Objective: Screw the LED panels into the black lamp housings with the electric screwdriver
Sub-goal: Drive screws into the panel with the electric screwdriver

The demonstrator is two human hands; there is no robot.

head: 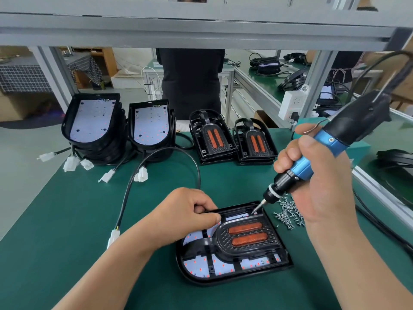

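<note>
Screwdriver [312,157] — ribbed black housing [234,276]

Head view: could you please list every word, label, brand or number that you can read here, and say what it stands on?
None can be read.
The screwdriver shows no label.
The marks on the stacked LED panels and on the white socket are too small or blurred to read.

Bright, even light across my dark green matte surface [67,220], shadows soft and faint. Centre's sharp; the grey metal overhead beam [201,25] bows, wide-angle stretch pulling the edges.
</note>
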